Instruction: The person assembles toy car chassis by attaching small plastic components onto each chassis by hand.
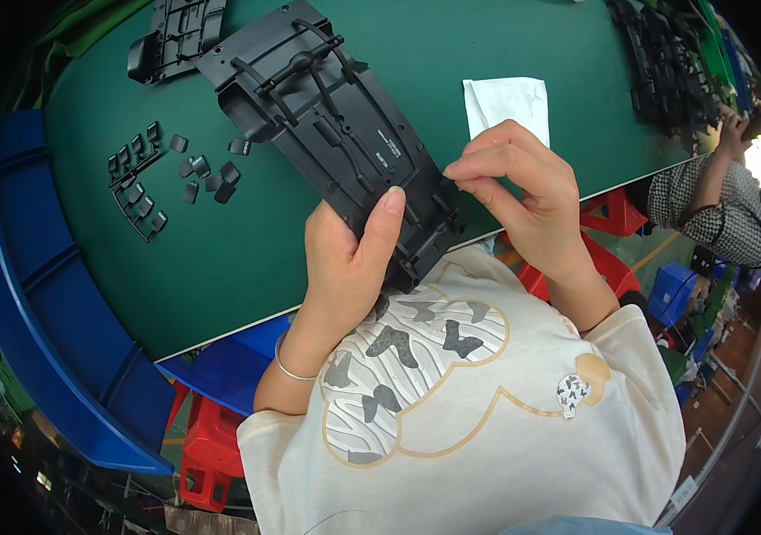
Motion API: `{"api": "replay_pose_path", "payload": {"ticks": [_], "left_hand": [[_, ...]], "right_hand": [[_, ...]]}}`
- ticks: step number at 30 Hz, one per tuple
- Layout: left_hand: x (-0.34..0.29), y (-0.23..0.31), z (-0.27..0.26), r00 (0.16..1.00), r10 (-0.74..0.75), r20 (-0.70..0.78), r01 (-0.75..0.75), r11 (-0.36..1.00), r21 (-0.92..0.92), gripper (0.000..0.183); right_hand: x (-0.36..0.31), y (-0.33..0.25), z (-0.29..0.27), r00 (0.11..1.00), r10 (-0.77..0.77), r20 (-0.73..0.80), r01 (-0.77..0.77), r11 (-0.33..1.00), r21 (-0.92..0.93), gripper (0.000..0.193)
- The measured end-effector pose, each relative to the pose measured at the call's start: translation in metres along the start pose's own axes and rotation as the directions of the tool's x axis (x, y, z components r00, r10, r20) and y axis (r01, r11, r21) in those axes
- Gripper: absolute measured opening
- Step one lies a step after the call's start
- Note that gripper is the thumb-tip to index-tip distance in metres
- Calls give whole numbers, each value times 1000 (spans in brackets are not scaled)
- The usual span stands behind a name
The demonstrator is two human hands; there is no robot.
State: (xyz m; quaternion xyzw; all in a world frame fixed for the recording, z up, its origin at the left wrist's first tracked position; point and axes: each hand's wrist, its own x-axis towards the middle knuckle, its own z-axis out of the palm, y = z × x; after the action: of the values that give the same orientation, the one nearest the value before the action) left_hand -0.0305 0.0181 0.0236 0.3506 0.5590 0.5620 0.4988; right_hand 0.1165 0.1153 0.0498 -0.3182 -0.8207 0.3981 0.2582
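A long black plastic undercarriage, like a model vehicle's chassis (300, 147), is tilted over the green table with its near end close to my shirt. My left hand (349, 254) is closed on that near end, thumb lying across the moulded face. At the chassis's right edge is my right hand (523, 192), thumb and forefinger pinched together; whatever is between the fingertips is too small to make out. Left of the chassis lie several loose small black caps (200, 167). Beside them, more such caps are still attached to a black sprue (133, 185).
Another black chassis (180, 40) rests at the far left of the table (220, 267). A folded white cloth or paper (507, 98) lies beyond my right hand. Black parts (666, 71) are heaped far right, near another person's hand (734, 134). Blue bins (50, 276) line the left edge.
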Motion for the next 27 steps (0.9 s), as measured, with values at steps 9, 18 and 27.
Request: {"api": "replay_pose_path", "payload": {"ticks": [9, 18, 27], "left_hand": [[0, 0, -1, 1000, 7, 4, -8, 999, 36, 23], [0, 1, 1, 1000, 0, -5, 0, 999, 48, 22], [-3, -1, -5, 1000, 25, -9, -25, 998, 55, 22]], "right_hand": [[0, 0, 2, 1000, 9, 22, -9, 1000, -11, 15], [-2, 2, 3, 997, -73, 6, 74, 994, -78, 16], [-3, 1, 11, 976, -219, 18, 219, 962, -166, 16]]}}
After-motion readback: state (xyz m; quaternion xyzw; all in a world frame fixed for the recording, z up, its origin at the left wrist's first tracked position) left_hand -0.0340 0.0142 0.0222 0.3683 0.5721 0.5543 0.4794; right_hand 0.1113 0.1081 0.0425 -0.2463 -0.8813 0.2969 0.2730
